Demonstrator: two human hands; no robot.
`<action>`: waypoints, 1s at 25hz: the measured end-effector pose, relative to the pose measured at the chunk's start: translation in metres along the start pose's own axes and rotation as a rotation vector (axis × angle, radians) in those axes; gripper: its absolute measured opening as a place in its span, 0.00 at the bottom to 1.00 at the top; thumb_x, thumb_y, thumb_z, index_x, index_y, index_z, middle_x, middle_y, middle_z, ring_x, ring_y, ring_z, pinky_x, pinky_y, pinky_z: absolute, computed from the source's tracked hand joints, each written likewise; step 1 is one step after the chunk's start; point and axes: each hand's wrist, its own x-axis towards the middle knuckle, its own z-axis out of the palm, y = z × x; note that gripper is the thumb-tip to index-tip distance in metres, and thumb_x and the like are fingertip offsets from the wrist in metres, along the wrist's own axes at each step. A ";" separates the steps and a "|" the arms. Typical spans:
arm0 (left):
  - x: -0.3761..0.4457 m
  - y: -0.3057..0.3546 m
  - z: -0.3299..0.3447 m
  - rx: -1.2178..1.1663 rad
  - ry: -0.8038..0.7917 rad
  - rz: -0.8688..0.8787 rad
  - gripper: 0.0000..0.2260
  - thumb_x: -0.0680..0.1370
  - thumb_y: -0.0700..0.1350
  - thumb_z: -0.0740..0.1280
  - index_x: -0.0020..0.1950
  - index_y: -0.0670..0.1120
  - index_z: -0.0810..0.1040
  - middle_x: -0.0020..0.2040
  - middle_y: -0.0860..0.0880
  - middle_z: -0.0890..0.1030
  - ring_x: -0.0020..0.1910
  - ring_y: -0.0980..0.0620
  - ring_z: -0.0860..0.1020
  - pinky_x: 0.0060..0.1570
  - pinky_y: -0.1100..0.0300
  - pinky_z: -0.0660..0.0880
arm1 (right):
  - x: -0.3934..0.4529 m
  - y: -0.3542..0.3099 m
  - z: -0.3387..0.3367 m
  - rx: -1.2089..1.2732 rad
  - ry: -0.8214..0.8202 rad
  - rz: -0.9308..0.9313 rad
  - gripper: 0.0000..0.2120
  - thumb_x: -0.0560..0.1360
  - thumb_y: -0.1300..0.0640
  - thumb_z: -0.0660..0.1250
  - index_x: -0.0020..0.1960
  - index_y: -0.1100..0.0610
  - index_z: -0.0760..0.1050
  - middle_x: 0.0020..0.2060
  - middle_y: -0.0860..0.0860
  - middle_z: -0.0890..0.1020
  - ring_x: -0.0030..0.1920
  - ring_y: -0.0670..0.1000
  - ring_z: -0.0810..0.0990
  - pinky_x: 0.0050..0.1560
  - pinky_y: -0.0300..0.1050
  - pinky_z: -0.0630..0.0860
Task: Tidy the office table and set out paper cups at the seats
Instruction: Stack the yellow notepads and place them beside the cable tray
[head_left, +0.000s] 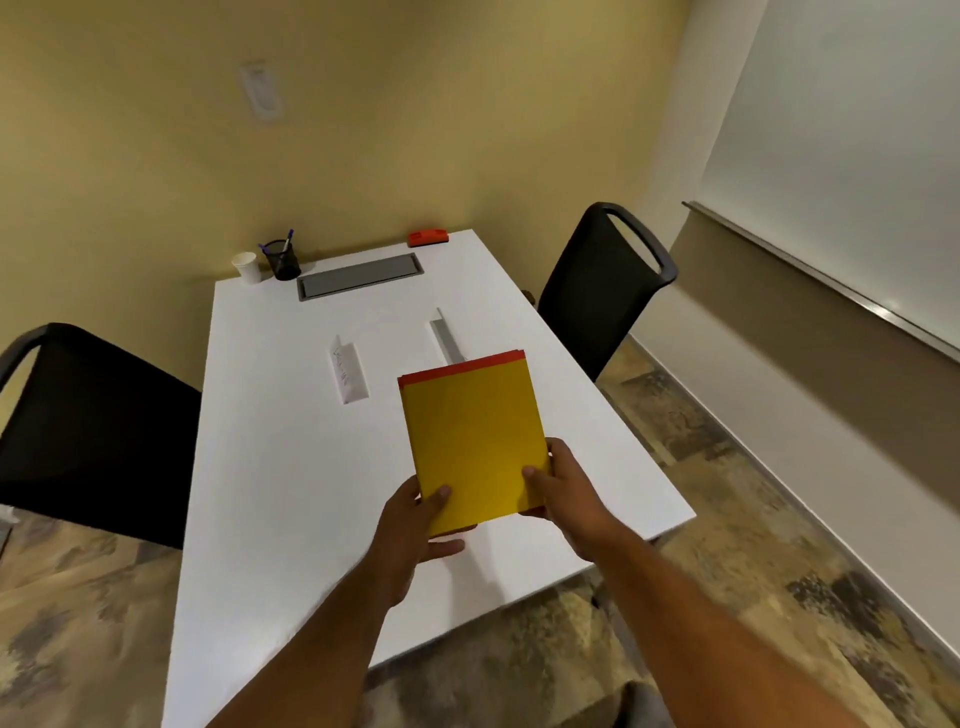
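Both hands hold a yellow folder (475, 441) above the white table (270, 493), with a red folder edge (462, 368) showing behind its far end. My left hand (415, 525) grips the near left corner, thumb on top. On the near right side my right hand (561, 491) grips it the same way. A white paper cup (247, 267) stands at the table's far left corner beside a black mesh pen holder (283, 258) with pens. Two folded white name cards (349, 370) (448, 336) stand mid-table.
A red and black eraser (427, 237) lies at the far edge, near a grey cable hatch (359, 276). Black chairs stand at the left (88, 436) and right (602, 286) sides. A whiteboard (852, 171) hangs on the right wall.
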 end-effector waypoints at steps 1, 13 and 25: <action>0.007 -0.003 0.021 0.006 0.007 0.001 0.27 0.76 0.55 0.73 0.74 0.53 0.71 0.69 0.44 0.79 0.57 0.37 0.85 0.53 0.39 0.85 | 0.002 0.002 -0.020 -0.012 0.009 0.002 0.16 0.87 0.54 0.62 0.73 0.48 0.65 0.65 0.49 0.76 0.62 0.56 0.81 0.56 0.54 0.86; 0.082 -0.031 0.305 -0.179 0.213 -0.010 0.17 0.85 0.41 0.67 0.73 0.51 0.73 0.69 0.43 0.78 0.63 0.37 0.80 0.42 0.52 0.86 | 0.055 0.004 -0.303 -0.215 0.025 0.002 0.21 0.81 0.69 0.67 0.72 0.55 0.75 0.58 0.52 0.84 0.54 0.57 0.85 0.54 0.55 0.85; 0.193 0.010 0.367 -0.255 0.265 0.092 0.19 0.84 0.44 0.68 0.74 0.55 0.73 0.68 0.46 0.78 0.62 0.40 0.81 0.45 0.49 0.86 | 0.169 -0.042 -0.369 -0.222 0.034 -0.074 0.24 0.81 0.69 0.68 0.74 0.51 0.77 0.59 0.52 0.85 0.59 0.58 0.84 0.58 0.59 0.85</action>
